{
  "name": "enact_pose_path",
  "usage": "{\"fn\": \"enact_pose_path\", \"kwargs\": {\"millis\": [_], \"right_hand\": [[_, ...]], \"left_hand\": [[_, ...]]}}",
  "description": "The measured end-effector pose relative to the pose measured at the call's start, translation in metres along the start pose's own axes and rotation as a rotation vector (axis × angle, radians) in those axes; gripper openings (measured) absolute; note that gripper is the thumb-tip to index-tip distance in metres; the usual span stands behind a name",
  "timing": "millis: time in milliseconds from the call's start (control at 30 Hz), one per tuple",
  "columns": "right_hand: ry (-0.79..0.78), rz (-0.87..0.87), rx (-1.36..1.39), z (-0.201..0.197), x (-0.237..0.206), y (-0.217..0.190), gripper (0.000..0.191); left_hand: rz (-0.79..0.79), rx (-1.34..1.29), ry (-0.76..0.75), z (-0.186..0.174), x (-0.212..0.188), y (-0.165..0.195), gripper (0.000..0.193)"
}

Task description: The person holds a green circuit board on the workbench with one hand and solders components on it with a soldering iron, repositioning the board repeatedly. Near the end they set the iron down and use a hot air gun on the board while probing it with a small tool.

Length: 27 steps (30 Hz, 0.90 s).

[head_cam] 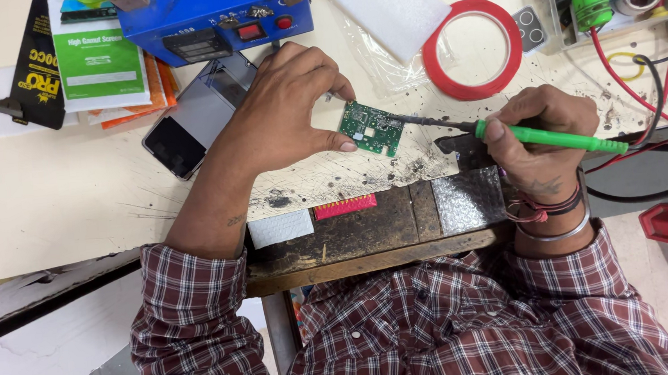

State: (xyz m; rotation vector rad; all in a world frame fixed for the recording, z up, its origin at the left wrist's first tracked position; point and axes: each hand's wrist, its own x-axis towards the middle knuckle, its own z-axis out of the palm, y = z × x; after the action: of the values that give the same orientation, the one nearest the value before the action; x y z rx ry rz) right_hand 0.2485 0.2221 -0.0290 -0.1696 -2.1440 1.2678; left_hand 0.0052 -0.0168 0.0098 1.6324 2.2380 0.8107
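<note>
Scorched and speckled with black marks, the pale worktop [76, 198] runs across the view, with a dark worn wooden block [353, 233] at its near edge, closest to the person's checked shirt. On that block lie a small white foam pad [280, 228], a red strip [345, 206] and a silvery textured patch [468, 200].

Just beyond, the left hand [281, 109] pinches a small green circuit board [371, 128] between thumb and fingers, closed on its left edge and holding it flat on the worktop. The right hand [538, 130] is wrapped tight around the green handle of a soldering iron [550, 137], whose dark tip reaches the board's right side.

To do this step well, I judge that the board should stay pinned firmly so it cannot slide, that the tip should touch only the intended joint, and that the left fingertips should keep well away from the hot metal. A steady wrist resting on the block would help.

The board is rectangular, green, and dotted with small silver and dark components; finer detail is too small to tell.

Farther off lie a phone [196, 119] with a dark screen, a ring of red tape [472, 49], a blue box [212, 12] with switches, and red and black cables [640, 88].
</note>
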Motion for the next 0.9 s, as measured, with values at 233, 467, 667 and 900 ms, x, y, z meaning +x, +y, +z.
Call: {"fn": "enact_pose_path", "kwargs": {"millis": [233,467,667,900], "right_hand": [[0.016,-0.014,0.006,-0.0002,-0.0003,0.0015,0.031],[0.011,-0.003,0.009,-0.0004,-0.0007,0.0016,0.030],[-0.014,0.006,0.012,-0.0003,-0.0002,0.0016,0.028],[0.020,0.029,0.098,-0.0015,-0.0024,0.0050,0.030]], "left_hand": [[0.003,-0.005,-0.003,-0.0012,0.0000,0.0010,0.061],[0.026,-0.013,0.005,-0.0015,0.0002,-0.0005,0.063],[0.011,-0.014,0.004,-0.0006,-0.0005,-0.0008,0.064],[0.012,-0.017,0.005,-0.0011,-0.0004,-0.0004,0.064]]}}
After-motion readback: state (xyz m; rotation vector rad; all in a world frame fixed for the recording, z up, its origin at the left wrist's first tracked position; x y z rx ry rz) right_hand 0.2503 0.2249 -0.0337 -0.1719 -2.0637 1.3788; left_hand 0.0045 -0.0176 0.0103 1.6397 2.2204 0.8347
